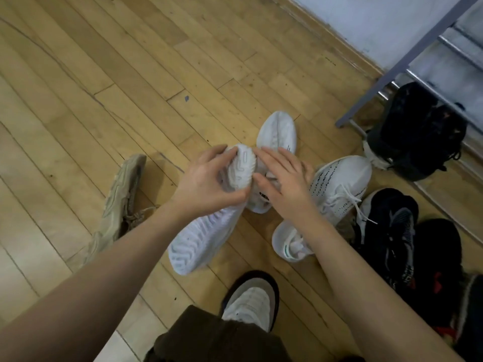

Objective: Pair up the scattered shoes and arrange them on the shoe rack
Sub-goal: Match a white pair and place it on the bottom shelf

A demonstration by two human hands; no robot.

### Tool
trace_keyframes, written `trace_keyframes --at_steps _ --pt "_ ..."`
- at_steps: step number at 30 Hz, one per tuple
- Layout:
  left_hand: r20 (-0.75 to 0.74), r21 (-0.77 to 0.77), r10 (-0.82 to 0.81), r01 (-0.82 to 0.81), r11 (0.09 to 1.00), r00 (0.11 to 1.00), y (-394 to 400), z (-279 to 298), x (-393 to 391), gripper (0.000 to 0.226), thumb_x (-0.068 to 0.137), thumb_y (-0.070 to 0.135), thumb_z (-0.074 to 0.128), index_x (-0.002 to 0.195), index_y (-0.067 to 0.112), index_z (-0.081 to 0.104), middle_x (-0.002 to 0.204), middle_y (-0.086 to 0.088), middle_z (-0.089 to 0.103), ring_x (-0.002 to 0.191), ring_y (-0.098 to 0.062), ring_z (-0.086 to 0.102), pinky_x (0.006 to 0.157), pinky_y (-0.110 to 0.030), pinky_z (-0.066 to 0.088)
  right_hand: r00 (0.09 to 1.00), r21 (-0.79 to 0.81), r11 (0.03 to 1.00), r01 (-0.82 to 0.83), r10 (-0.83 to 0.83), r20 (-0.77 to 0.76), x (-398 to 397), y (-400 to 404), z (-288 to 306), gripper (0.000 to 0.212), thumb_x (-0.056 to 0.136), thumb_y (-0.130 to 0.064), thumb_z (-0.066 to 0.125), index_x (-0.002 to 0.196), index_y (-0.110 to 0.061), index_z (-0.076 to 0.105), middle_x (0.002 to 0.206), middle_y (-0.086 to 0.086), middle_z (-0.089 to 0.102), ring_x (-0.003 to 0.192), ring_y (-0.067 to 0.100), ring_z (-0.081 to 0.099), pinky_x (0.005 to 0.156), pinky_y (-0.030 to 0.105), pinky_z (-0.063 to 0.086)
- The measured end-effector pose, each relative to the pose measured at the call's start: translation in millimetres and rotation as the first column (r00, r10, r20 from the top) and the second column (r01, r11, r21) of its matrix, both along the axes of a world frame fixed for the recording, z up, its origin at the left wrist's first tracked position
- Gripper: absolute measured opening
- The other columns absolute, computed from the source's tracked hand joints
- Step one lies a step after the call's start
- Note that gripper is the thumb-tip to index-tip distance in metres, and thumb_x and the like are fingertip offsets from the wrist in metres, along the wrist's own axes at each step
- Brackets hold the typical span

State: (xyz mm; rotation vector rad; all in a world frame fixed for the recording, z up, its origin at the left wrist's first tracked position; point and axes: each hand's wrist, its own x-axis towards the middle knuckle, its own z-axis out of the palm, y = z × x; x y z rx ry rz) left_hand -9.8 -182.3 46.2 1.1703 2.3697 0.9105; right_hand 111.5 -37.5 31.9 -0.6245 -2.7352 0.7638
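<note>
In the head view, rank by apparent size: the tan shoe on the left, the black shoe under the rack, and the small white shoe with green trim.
1. Black shoe and tan shoe: too close to rank.
2. Small white shoe, partly hidden by the right forearm.

Wooden floor (109, 82), pale planks laid diagonally, scuffed, one small blue mark (186, 98). White wall (371, 19) at upper right, above wooden skirting (313, 30). Dark trouser leg (209, 335) at bottom edge.
</note>
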Motion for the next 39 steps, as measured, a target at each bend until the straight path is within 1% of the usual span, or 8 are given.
trace_keyframes --at_steps 3,7,13,18,25,29,32,39 --pt "0.238 0.054 -0.013 0.000 0.999 0.971 10 -3 -8 0.085 0.064 0.063 0.055 0.139 0.024 0.042 0.146 0.005 0.036 0.132 -0.006 0.034 0.104 -0.023 0.030 1.000 -0.086 0.996 -0.017 0.015 -0.025 -9 9 3 0.047 0.091 -0.055 0.036 0.134 -0.038 0.043 0.141 -0.017 0.044 0.135 -0.003 0.020 0.108 0.034 0.006" --pt "0.316 0.043 -0.023 0.010 0.999 0.948 11 -12 -24 0.065 0.082 0.058 0.057 0.137 0.025 0.044 0.144 0.007 0.041 0.127 0.002 0.035 0.098 -0.010 0.025 1.000 -0.163 0.986 0.025 -0.023 0.014 -32 7 -7 0.044 0.093 -0.049 0.039 0.132 -0.031 0.046 0.134 -0.009 0.051 0.132 0.004 0.032 0.108 0.038 0.009" --pt "-0.020 -0.008 0.203 -0.203 0.979 0.979 -8 -14 -55 0.038 0.093 0.038 0.048 0.129 0.024 0.053 0.122 0.002 0.059 0.102 -0.011 0.055 0.085 -0.026 0.044 0.980 -0.166 0.986 0.031 0.002 0.197 -67 -11 -28 0.043 0.099 -0.045 0.033 0.141 -0.036 0.035 0.150 -0.012 0.033 0.139 0.008 0.022 0.109 0.046 0.007" --pt "0.033 -0.273 0.157 -0.142 0.951 0.987 -37 -27 -53 0.062 0.092 0.055 0.033 0.145 0.023 0.028 0.150 -0.004 0.029 0.133 -0.023 0.033 0.106 -0.036 0.029 0.947 0.000 0.996 -0.091 0.086 0.309 -60 -25 -37 0.046 0.099 -0.043 0.031 0.144 -0.039 0.026 0.154 -0.010 0.024 0.142 0.013 0.012 0.108 0.046 0.005" --pt "-0.193 -0.516 -0.014 -0.089 0.852 0.981 -76 -43 -24 0.097 0.067 0.082 0.043 0.143 0.047 -0.006 0.155 -0.012 0.005 0.135 -0.040 0.020 0.108 -0.051 0.023 0.950 0.134 0.977 0.167 -0.196 0.243 -11 -36 -48 0.050 0.090 -0.055 0.047 0.138 -0.039 0.041 0.156 0.001 0.019 0.142 0.031 0.011 0.108 0.053 0.014" --pt "-0.272 -0.549 -0.075 -0.091 0.831 0.959 -61 -51 -26 0.099 0.070 0.067 0.062 0.143 0.047 -0.001 0.154 -0.014 0.003 0.125 -0.044 0.029 0.099 -0.054 0.032 0.898 0.171 0.977 0.130 -0.189 0.397 -5 -41 -57 0.060 0.088 -0.064 0.040 0.143 -0.046 0.025 0.159 0.003 0.002 0.142 0.042 0.002 0.108 0.059 0.014" --pt "-0.302 -0.529 -0.047 -0.126 0.839 0.952 -56 -53 -28 0.086 0.076 0.045 0.063 0.143 0.046 0.009 0.151 -0.014 0.013 0.116 -0.044 0.037 0.091 -0.053 0.039 0.900 0.175 0.972 0.157 -0.213 0.380 -7 -41 -58 0.057 0.089 -0.058 0.046 0.142 -0.045 0.029 0.159 0.005 0.004 0.141 0.044 0.004 0.106 0.063 0.016" --pt "-0.293 -0.427 0.172 -0.290 0.856 0.940 0 -46 -16 0.069 0.084 0.046 0.056 0.143 0.036 0.023 0.147 -0.014 0.024 0.115 -0.044 0.041 0.088 -0.048 0.043 0.947 0.026 0.987 0.160 -0.161 0.278 -4 -31 -60 0.049 0.088 -0.043 0.058 0.135 -0.038 0.044 0.156 0.011 0.014 0.141 0.044 0.002 0.106 0.061 0.023"
